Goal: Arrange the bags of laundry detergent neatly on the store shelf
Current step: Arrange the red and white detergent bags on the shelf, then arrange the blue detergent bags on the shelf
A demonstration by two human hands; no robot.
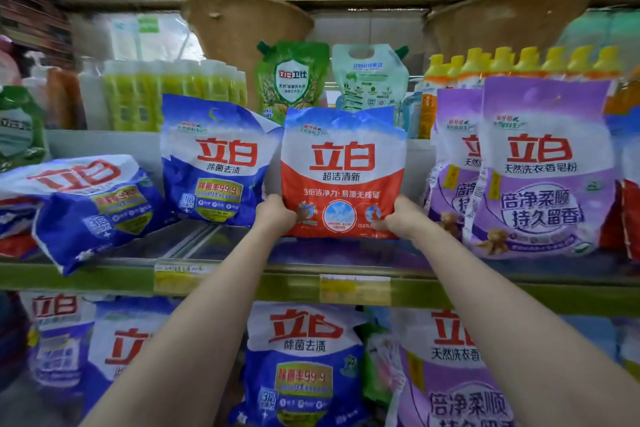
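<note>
A red and white detergent bag [343,163] stands upright at the middle of the store shelf [242,279]. My left hand [275,215] grips its lower left corner and my right hand [401,217] grips its lower right corner. To its left a blue detergent bag [214,163] stands upright, leaning slightly. Further left another blue bag [93,208] lies tipped over, hanging past the shelf's front edge. Two purple detergent bags [540,170] stand upright on the right.
Green refill pouches [292,80] and rows of yellow-capped bottles [519,62] fill the shelf above. Blue [301,364] and purple [457,374] detergent bags crowd the shelf below. Yellow price tags [353,288] sit on the shelf's front rail. There is a gap between the red bag and the purple ones.
</note>
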